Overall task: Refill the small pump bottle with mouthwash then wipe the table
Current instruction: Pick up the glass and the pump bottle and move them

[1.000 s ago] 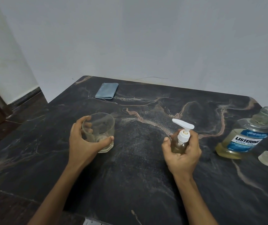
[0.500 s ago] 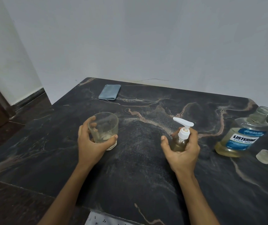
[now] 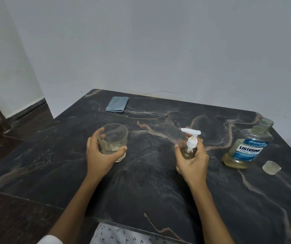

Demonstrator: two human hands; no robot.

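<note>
Plain grey wall behind, dark skirting and brown floor at 9 o'clock; a dark marble worktop with tan veins fills the lower view. Left hand grips a clear glass tumbler at about 10 o'clock from the worktop centre, thumb across the near side, fingers round the far side; the tumbler is upright and its base looks on or just above the surface, cannot tell which; a thin layer of pale liquid sits in the bottom. Right hand is wrapped round the small pump bottle near 2 o'clock, fingers curled over the body, the white pump head sticking up with its nozzle pointing toward 10 o'clock; yellowish liquid visible inside the bottle. Slight blur round the fingers. Mouthwash bottle, blue Listerine label, stands at 3 o'clock with its neck open, partly filled with yellowish liquid, well apart from the right hand. Its clear cap lies just beside it on the worktop toward 4 o'clock. A folded blue cloth lies flat at 11 o'clock near the far edge, well apart from both hands. Patterned white fabric shows below the near edge at 6 o'clock.
</note>
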